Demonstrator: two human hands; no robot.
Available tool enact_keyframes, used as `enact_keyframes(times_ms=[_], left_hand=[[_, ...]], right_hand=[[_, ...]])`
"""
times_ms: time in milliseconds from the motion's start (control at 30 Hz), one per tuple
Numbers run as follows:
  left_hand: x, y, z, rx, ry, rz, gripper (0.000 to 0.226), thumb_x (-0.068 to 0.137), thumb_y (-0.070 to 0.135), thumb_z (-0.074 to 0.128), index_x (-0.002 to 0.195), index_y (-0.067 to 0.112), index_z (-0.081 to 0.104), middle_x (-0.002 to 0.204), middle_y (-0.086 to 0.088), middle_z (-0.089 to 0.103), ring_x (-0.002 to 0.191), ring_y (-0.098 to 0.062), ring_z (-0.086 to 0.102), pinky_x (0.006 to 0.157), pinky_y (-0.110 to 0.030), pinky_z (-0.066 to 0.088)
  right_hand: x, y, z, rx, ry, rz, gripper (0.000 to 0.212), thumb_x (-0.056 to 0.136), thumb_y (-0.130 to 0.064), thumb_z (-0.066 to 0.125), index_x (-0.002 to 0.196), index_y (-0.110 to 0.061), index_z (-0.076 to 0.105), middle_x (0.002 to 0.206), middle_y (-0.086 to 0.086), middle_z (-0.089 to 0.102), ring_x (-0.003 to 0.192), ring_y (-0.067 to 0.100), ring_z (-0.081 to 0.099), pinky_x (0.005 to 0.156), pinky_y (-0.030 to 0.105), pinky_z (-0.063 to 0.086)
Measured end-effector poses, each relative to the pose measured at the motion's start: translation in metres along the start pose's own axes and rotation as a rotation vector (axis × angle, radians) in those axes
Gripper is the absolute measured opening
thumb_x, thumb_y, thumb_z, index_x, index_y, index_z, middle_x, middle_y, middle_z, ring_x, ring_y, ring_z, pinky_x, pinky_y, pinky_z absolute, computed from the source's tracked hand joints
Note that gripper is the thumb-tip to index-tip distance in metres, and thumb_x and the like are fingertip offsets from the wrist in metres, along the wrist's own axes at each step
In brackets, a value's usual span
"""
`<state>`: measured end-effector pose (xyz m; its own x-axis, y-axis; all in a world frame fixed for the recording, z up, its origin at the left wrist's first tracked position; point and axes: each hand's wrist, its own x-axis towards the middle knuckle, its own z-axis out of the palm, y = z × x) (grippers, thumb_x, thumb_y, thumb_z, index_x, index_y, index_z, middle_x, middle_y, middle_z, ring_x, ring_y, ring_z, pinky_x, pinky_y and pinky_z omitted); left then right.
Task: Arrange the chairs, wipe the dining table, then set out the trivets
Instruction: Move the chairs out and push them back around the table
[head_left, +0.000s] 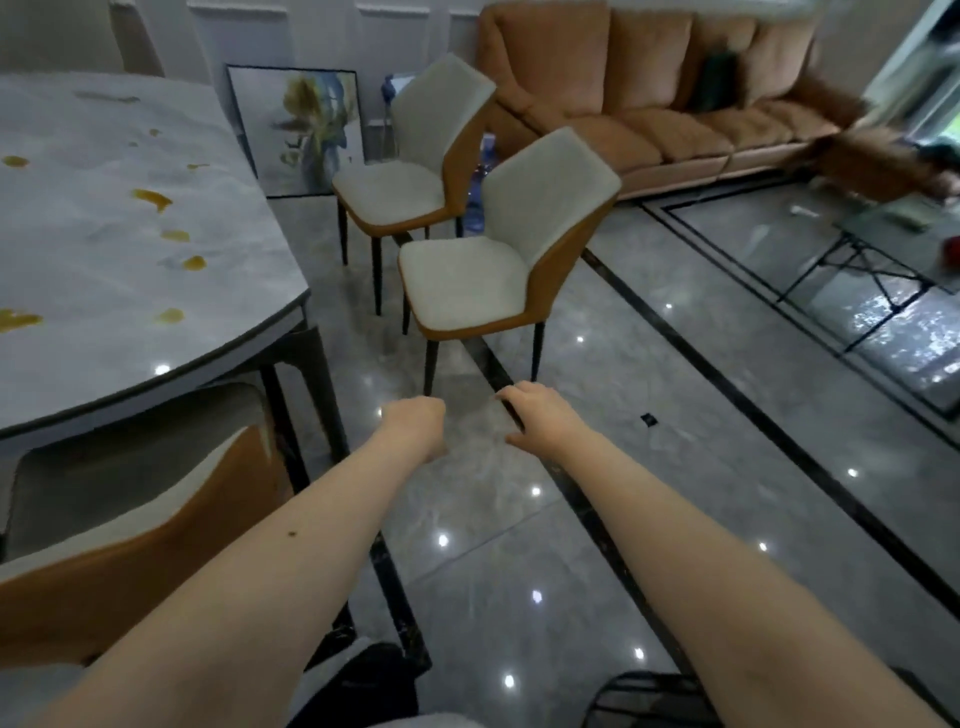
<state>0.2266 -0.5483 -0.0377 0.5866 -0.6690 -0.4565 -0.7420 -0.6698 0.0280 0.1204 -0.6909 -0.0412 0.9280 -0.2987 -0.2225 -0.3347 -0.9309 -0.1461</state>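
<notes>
Both arms reach forward over the floor. Left hand (415, 426) loosely curled, holding nothing; right hand (540, 415) relaxed, holding nothing. Nearest chair (467, 283) stands just beyond the hands, untouched. Second chair (395, 189) behind it. Stained dining table (104, 234) at left.

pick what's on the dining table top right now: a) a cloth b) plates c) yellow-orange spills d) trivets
c: the table shows several yellow-orange spills scattered across its marble top, and no trivets, cloth or plates appear on the part in view.
</notes>
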Motion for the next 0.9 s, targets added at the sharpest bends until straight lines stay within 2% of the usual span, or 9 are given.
enact_keyframes(times_ms=[67,233,367,467,633,800,900], left_hand=[[0.027,0.024,-0.015,0.015,-0.008,0.047,0.040,0.091,0.039,0.053,0.125,0.017,0.050,0.123,-0.003,0.055,0.112,-0.025,0.055,0.083,-0.033,0.043],[0.104,0.075,-0.055,-0.007,0.037,0.120,0.037,0.092,0.035,0.053,0.124,0.016,0.048,0.124,-0.004,0.054,0.111,-0.023,0.054,0.083,-0.033,0.044],[0.178,0.110,-0.088,-0.041,0.027,0.171,0.031,0.092,0.035,0.054,0.116,0.017,0.054,0.116,-0.003,0.058,0.104,-0.021,0.057,0.073,-0.030,0.043],[0.241,0.136,-0.121,-0.070,0.002,0.192,0.026,0.092,0.034,0.054,0.111,0.017,0.056,0.114,-0.002,0.059,0.105,-0.022,0.056,0.079,-0.031,0.042],[0.321,0.189,-0.167,-0.126,-0.038,0.251,0.037,0.090,0.040,0.055,0.118,0.015,0.058,0.120,-0.005,0.059,0.108,-0.025,0.056,0.088,-0.032,0.047],[0.393,0.247,-0.204,-0.074,0.026,0.307,0.047,0.092,0.041,0.053,0.130,0.014,0.049,0.127,-0.006,0.054,0.113,-0.024,0.054,0.079,-0.030,0.042],[0.437,0.281,-0.220,-0.073,0.063,0.301,0.048,0.092,0.039,0.053,0.133,0.014,0.047,0.129,-0.007,0.054,0.114,-0.025,0.053,0.082,-0.031,0.043]], right_hand=[[0.002,0.034,-0.008,0.028,-0.002,0.051,0.062,0.085,-0.026,0.069,0.140,-0.015,0.042,0.136,0.007,0.046,0.126,0.025,0.043,0.104,0.037,0.038],[0.038,0.113,-0.031,0.046,0.018,0.140,0.054,0.086,-0.024,0.067,0.135,-0.013,0.046,0.134,0.008,0.048,0.124,0.026,0.045,0.102,0.036,0.040],[0.086,0.169,-0.052,0.064,0.028,0.199,0.056,0.087,-0.024,0.066,0.138,-0.018,0.044,0.137,0.005,0.046,0.124,0.023,0.045,0.103,0.033,0.040],[0.123,0.215,-0.071,0.056,0.015,0.237,0.056,0.088,-0.026,0.065,0.138,-0.017,0.043,0.139,0.005,0.044,0.126,0.023,0.044,0.104,0.035,0.039],[0.156,0.290,-0.100,0.078,0.048,0.307,0.057,0.088,-0.026,0.065,0.139,-0.016,0.042,0.141,0.005,0.043,0.126,0.022,0.045,0.105,0.033,0.038],[0.188,0.370,-0.114,0.113,0.072,0.363,0.057,0.088,-0.024,0.065,0.139,-0.015,0.042,0.141,0.006,0.043,0.125,0.024,0.046,0.103,0.036,0.039],[0.210,0.420,-0.121,0.103,0.069,0.359,0.057,0.089,-0.025,0.064,0.140,-0.016,0.041,0.142,0.005,0.042,0.125,0.023,0.045,0.102,0.034,0.039]])
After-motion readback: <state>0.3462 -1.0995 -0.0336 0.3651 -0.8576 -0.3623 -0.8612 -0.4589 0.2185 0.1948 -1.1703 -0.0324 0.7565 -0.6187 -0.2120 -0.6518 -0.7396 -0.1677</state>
